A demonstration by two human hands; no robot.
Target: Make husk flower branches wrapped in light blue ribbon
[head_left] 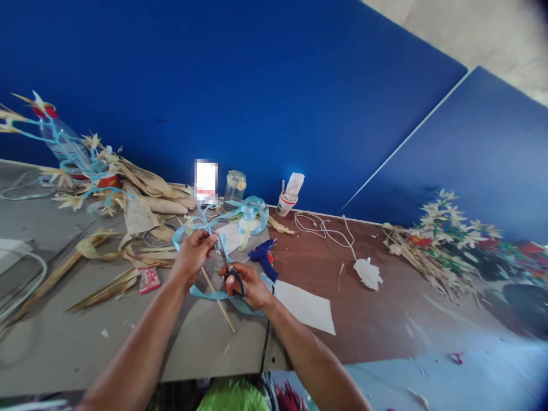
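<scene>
My left hand (196,252) pinches a thin wooden stick (223,311), whose bare lower end slants down toward the table's front. Above the fingers rise blue-wrapped twigs (204,212) with a small pale flower near them. My right hand (250,288) has its fingers through the handles of dark scissors (236,279), with the blades pointing up beside my left fingertips. Light blue ribbon (206,294) loops around both hands. Its roll (253,214) sits just behind. Whether the blades touch the ribbon I cannot tell.
A blue glue gun (264,258) and white paper (306,307) lie right of my hands. Dried husks (103,288) and a red packet (149,280) are on the left. Behind stand a clear jar (235,187) and a cup (286,204). White flowers (447,217) lie far right.
</scene>
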